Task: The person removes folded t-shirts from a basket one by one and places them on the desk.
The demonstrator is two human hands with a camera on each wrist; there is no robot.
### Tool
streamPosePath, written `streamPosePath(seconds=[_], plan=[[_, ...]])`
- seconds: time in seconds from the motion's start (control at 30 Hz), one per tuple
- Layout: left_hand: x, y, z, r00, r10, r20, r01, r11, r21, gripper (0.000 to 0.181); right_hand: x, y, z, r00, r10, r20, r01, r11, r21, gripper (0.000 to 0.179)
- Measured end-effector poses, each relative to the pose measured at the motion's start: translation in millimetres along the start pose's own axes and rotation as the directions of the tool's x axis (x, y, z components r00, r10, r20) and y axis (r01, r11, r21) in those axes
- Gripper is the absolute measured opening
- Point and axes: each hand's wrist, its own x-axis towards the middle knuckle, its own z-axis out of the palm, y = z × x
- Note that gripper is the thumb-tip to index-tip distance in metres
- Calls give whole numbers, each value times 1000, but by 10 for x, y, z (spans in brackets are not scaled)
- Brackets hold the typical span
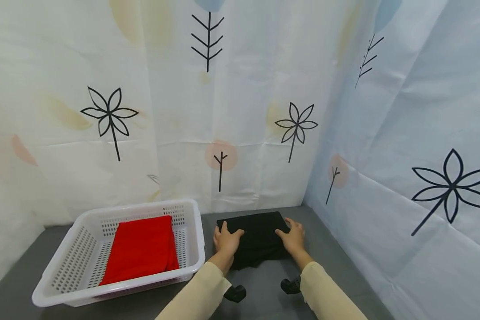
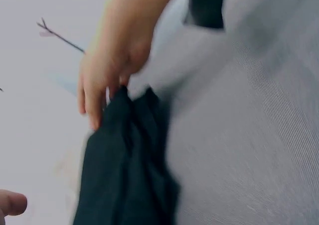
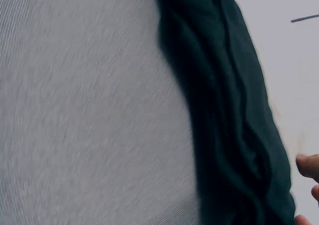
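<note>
In the head view a folded black cloth (image 1: pixel 260 238) lies on the grey table, right of a white basket. My left hand (image 1: pixel 226 242) holds its left end, with the thumb over the top and the other fingers at the side. At the right end my right hand (image 1: pixel 294 238) holds it the same way. The left wrist view shows the right hand (image 2: pixel 112 60) at the far end of the cloth (image 2: pixel 124 165). Layered folds of the cloth (image 3: pixel 224 105) show in the right wrist view. The fingers' undersides are hidden.
The white perforated basket (image 1: pixel 202 249) stands at the left on the grey table (image 1: pixel 264 289). Inside it lies a folded red cloth (image 1: pixel 144 249). A patterned white curtain (image 1: pixel 240 111) rises behind the table and along its right side. Dark devices (image 1: pixel 235 293) are worn at both wrists.
</note>
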Motion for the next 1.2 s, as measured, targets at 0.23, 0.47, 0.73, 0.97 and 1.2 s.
streamPosePath(seconds=[0.23, 0.47, 0.73, 0.97, 1.2], plan=[[47, 298, -255, 964, 13, 267, 52, 971, -234, 66, -25, -290, 9, 994, -76, -82, 83, 992, 93, 49], [232, 389, -700, 923, 55, 381, 92, 929, -358, 45, -159, -681, 106, 994, -107, -21, 108, 955, 274, 45], [415, 383, -1172, 949, 72, 306, 24, 955, -297, 38, -342, -1085, 237, 970, -179, 163, 92, 895, 436, 48], [603, 389, -1656, 975, 155, 160, -129, 979, -161, 39, -509, -1475, 448, 926, -217, 309, 7, 828, 560, 47], [707, 428, -2065, 938, 346, 5, -346, 938, 19, 38, -627, -1718, 711, 889, -282, 361, 14, 805, 594, 49]])
